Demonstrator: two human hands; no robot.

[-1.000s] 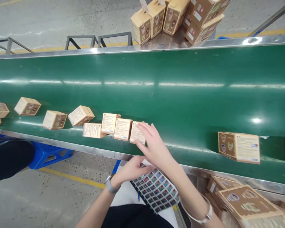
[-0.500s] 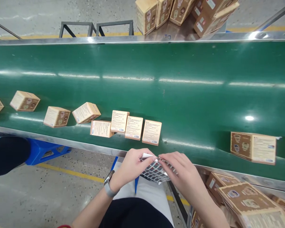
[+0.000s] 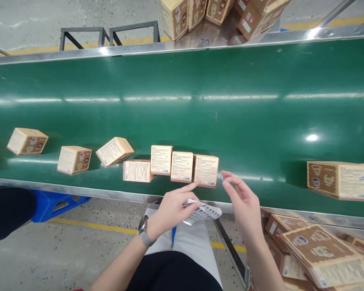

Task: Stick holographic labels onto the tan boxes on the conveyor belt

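Observation:
My left hand pinches a sheet of small stickers between thumb and fingers, over the near edge of the belt. Its index finger reaches out to the lower edge of a small printed carton; whether it presses on it I cannot tell. Just right of that carton, my right hand has thumb and index finger closed on a tiny bluish sticker. Two more cartons, a middle one and one further left, stand in a row beside it.
The green conveyor belt runs across, with more cartons to the left and a larger-looking carton at the right. Brown boxes are piled below right, others beyond the far rail. A blue stool stands lower left.
My right hand has left the sticker sheet and moved up and right, beside the nearest carton, with a small sticker. The left hand keeps the sheet, its index finger now stretched toward the carton.

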